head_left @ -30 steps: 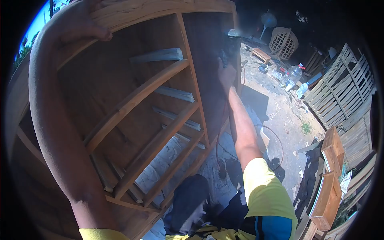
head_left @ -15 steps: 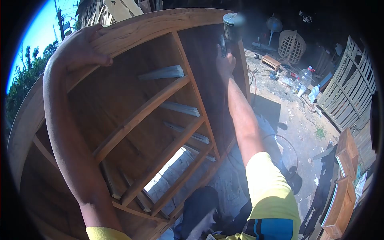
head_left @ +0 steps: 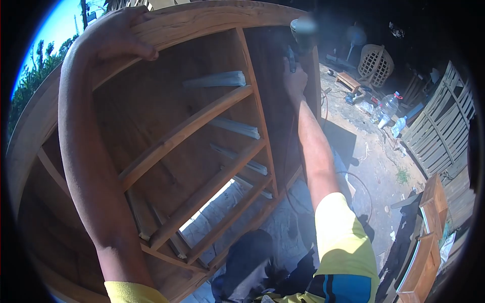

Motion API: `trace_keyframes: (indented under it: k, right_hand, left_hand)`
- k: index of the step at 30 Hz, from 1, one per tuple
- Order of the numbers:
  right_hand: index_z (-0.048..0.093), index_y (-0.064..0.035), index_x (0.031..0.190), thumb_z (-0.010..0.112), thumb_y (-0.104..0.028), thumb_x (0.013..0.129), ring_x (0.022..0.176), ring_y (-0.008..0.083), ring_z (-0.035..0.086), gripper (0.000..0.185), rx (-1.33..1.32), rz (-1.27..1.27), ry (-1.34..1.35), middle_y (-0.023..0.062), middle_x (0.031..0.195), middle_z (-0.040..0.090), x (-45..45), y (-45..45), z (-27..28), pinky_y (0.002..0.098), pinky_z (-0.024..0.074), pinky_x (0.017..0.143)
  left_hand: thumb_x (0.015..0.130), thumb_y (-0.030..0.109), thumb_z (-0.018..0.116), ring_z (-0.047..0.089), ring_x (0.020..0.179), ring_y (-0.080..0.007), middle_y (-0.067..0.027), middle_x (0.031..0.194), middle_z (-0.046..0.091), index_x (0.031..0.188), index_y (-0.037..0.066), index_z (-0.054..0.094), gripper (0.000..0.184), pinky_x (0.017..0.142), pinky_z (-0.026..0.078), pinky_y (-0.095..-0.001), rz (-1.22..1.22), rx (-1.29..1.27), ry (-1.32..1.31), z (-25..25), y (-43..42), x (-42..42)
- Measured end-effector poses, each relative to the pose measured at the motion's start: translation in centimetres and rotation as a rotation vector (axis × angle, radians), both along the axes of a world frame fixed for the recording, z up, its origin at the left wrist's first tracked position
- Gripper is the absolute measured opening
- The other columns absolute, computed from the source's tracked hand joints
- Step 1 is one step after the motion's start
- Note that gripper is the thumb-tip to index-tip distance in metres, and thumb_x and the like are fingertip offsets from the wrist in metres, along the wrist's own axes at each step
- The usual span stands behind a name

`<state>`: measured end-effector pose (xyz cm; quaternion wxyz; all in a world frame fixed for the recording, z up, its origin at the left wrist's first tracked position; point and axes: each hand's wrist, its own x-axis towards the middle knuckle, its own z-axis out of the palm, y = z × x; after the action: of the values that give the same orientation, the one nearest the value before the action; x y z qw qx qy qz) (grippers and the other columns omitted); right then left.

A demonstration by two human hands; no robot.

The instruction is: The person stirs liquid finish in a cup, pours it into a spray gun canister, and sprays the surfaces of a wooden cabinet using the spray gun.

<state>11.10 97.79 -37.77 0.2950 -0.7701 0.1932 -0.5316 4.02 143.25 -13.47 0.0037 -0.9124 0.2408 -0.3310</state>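
A large brown wooden cabinet frame (head_left: 257,116), with a curved top edge, crossbars and pale drawer runners, fills the middle and left of the head view. My left hand (head_left: 118,38) is closed over its top edge at the upper left, thumb on the inner side. At the upper right my right hand (head_left: 295,81) grips a spray gun (head_left: 291,58) by its handle, arm stretched out. The gun's cup (head_left: 301,31) is blurred, with haze around it. It is beside the cabinet's dark right-hand compartment. The nozzle cannot be made out.
A thin hose (head_left: 371,197) loops over the ground on the right. Wooden drawers (head_left: 422,262) stand at the lower right, by a slatted bamboo panel (head_left: 437,121). Farther back are a large plastic bottle (head_left: 390,105), a small wooden stool (head_left: 347,82), a woven chair back (head_left: 376,65) and a fan (head_left: 356,36).
The cabinet's top edge and my left hand sit higher and farther right in view. My right hand with the spray gun has shifted slightly right, a little lower against the cabinet.
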Motion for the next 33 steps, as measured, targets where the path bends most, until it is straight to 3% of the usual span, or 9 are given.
trace_keyframes:
  k: [4,8,14,16,24,28,31,33]
  right_hand:
    - [0.075,0.0018,0.104,0.061,-0.057,0.102,0.096,0.0520,0.072,0.060,-0.072,-0.056,0.090,0.0320,0.091,0.074,-2.3,-1.1,-1.1,0.0563,0.0546,0.084]
    - [0.077,0.0030,0.097,0.062,-0.057,0.101,0.092,0.0517,0.072,0.062,-0.053,-0.039,0.172,0.0317,0.085,0.073,-5.5,-1.2,-3.7,0.0567,0.0546,0.080]
    - [0.078,0.0014,0.094,0.065,-0.059,0.099,0.091,0.0519,0.072,0.062,-0.125,-0.075,0.330,0.0324,0.085,0.072,-6.2,-2.8,-6.3,0.0560,0.0545,0.079]
    - [0.078,0.0010,0.095,0.065,-0.059,0.099,0.092,0.0518,0.072,0.061,-0.136,-0.076,0.350,0.0329,0.087,0.072,-5.7,-3.1,-6.0,0.0556,0.0547,0.080]
    - [0.073,0.0021,0.088,0.064,-0.063,0.098,0.091,0.0516,0.072,0.067,-0.059,-0.013,-0.018,0.0304,0.081,0.073,-2.6,-1.9,0.8,0.0564,0.0543,0.080]
    - [0.074,0.0023,0.092,0.066,-0.067,0.096,0.093,0.0498,0.073,0.070,0.017,0.011,-0.025,0.0297,0.083,0.073,-1.2,-2.2,2.8,0.0546,0.0541,0.080]
    - [0.074,0.0026,0.095,0.067,-0.069,0.095,0.093,0.0475,0.074,0.072,0.095,0.075,-0.011,0.0287,0.083,0.074,-0.7,-2.2,2.5,0.0521,0.0542,0.079]
    - [0.076,0.0027,0.092,0.068,-0.066,0.095,0.083,0.0387,0.077,0.070,0.123,0.202,-0.081,0.0199,0.078,0.076,-0.6,-2.0,2.0,0.0484,0.0553,0.076]
  left_hand:
    - [0.053,0.043,0.093,0.066,0.128,-0.0355,-0.0186,0.140,0.068,0.151,0.010,0.058,0.109,0.114,0.049,-0.0455,0.000,0.013,0.095,0.3,-0.4,-0.5]
    - [0.054,0.043,0.093,0.067,0.126,-0.0345,-0.0189,0.135,0.071,0.150,0.011,0.059,0.107,0.111,0.051,-0.0451,-0.011,0.000,0.078,0.3,-0.2,-0.2]
    - [0.061,0.041,0.096,0.071,0.111,-0.0334,-0.0208,0.121,0.075,0.130,0.003,0.068,0.084,0.099,0.056,-0.0452,-0.014,-0.031,0.225,0.9,-0.5,-1.2]
    - [0.054,0.043,0.093,0.069,0.122,-0.0353,-0.0214,0.132,0.072,0.152,0.009,0.057,0.110,0.110,0.052,-0.0436,0.033,0.042,0.061,0.4,-0.3,0.1]
    - [0.056,0.042,0.094,0.068,0.124,-0.0363,-0.0210,0.134,0.071,0.154,0.008,0.054,0.111,0.112,0.050,-0.0441,-0.039,-0.004,-0.022,-0.1,0.6,1.5]
    - [0.056,0.041,0.094,0.068,0.125,-0.0367,-0.0216,0.136,0.070,0.156,0.006,0.051,0.115,0.113,0.050,-0.0438,-0.049,0.020,0.150,0.9,0.0,0.0]
    - [0.054,0.039,0.095,0.067,0.127,-0.0355,-0.0210,0.138,0.069,0.157,0.004,0.050,0.117,0.114,0.048,-0.0432,-0.008,0.006,0.090,0.4,-0.1,-0.2]
    - [0.054,0.038,0.096,0.067,0.127,-0.0350,-0.0205,0.139,0.069,0.157,0.004,0.050,0.118,0.115,0.048,-0.0428,0.039,0.016,0.069,0.4,0.2,0.4]
